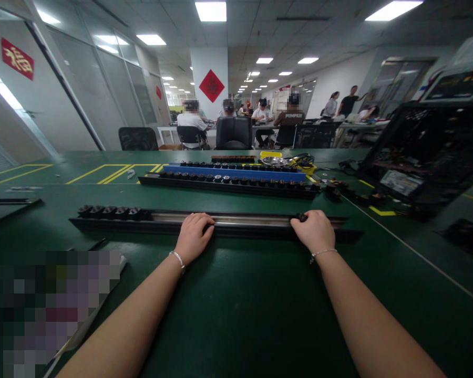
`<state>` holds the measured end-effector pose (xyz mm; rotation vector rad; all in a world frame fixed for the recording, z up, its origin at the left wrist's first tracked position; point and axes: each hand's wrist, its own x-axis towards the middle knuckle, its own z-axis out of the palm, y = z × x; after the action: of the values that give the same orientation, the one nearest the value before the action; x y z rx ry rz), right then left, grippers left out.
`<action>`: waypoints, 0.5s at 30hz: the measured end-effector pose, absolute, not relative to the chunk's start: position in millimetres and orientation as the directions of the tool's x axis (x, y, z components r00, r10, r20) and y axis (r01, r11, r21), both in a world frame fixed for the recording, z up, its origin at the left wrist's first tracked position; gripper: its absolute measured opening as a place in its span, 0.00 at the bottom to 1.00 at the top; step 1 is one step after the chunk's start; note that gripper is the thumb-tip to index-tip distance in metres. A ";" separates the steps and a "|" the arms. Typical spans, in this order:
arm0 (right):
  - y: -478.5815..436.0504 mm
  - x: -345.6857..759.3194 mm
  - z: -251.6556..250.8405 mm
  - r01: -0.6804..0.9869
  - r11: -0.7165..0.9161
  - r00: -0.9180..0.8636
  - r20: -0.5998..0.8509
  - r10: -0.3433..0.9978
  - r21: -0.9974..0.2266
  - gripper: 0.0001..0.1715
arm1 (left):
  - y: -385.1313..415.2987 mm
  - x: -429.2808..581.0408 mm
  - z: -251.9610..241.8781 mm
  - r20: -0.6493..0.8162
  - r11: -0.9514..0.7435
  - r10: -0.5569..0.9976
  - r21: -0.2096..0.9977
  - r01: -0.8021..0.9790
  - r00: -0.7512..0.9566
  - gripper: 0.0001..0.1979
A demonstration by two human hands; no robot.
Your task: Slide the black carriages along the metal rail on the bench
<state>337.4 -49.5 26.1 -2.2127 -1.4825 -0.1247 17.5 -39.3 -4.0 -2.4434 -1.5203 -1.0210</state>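
A long black rail (240, 229) with a metallic inner channel lies across the green table in front of me. Several small black parts (109, 211) sit in a row at its left end. My left hand (195, 237) is closed over the rail near its middle, fingers wrapped on the front edge. Toward the right end, my right hand (315, 231) pinches a small black part (300, 216) at the channel. The fingertips of both hands are partly hidden.
Beyond the rail lie a second black rail (228, 185) and a blue rail (236, 172), both lined with small parts. A black open case (413, 157) stands at right. Loose parts, cables and a yellow tray (270, 155) lie behind. People sit farther back.
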 end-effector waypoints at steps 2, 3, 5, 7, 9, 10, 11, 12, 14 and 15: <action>-49.3 338.7 25.6 0.893 -0.307 0.413 0.332 0.848 -0.328 0.20 | -39.2 17.4 -4.1 0.578 -0.501 0.766 0.260 0.826 0.283 0.06; -49.4 339.4 25.6 0.893 -0.308 0.415 0.331 0.847 -0.329 0.21 | -39.3 17.4 -4.1 0.578 -0.502 0.765 0.259 0.825 0.284 0.06; -49.7 340.7 25.8 0.889 -0.315 0.422 0.327 0.845 -0.333 0.22 | -39.4 17.5 -3.6 0.577 -0.503 0.765 0.258 0.824 0.286 0.06; -50.0 341.6 26.2 0.885 -0.322 0.430 0.324 0.843 -0.336 0.22 | -39.7 17.6 -3.1 0.576 -0.506 0.764 0.257 0.823 0.290 0.06; -50.2 342.2 26.6 0.884 -0.324 0.431 0.320 0.844 -0.338 0.23 | -39.8 17.8 -2.7 0.577 -0.505 0.764 0.257 0.824 0.289 0.06; -50.2 342.4 26.8 0.884 -0.323 0.430 0.317 0.845 -0.338 0.23 | -39.8 17.8 -2.7 0.578 -0.505 0.764 0.258 0.823 0.287 0.06; -50.3 342.6 27.1 0.884 -0.323 0.430 0.314 0.847 -0.338 0.23 | -39.8 17.8 -2.7 0.578 -0.505 0.764 0.260 0.823 0.287 0.06; -50.3 342.8 27.4 0.884 -0.323 0.429 0.311 0.848 -0.338 0.24 | -39.7 17.7 -2.7 0.576 -0.505 0.766 0.262 0.823 0.286 0.06; -50.6 343.6 28.0 0.882 -0.329 0.433 0.306 0.848 -0.338 0.24 | -39.5 17.5 -2.9 0.573 -0.505 0.768 0.266 0.821 0.286 0.06; -50.7 344.2 28.3 0.880 -0.333 0.437 0.303 0.847 -0.339 0.24 | -39.5 17.5 -2.9 0.572 -0.505 0.768 0.267 0.821 0.287 0.06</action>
<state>344.2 -50.7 28.3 -2.2430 -1.4552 -0.0983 17.5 -39.5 -2.9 -2.4560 -1.5196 -1.0199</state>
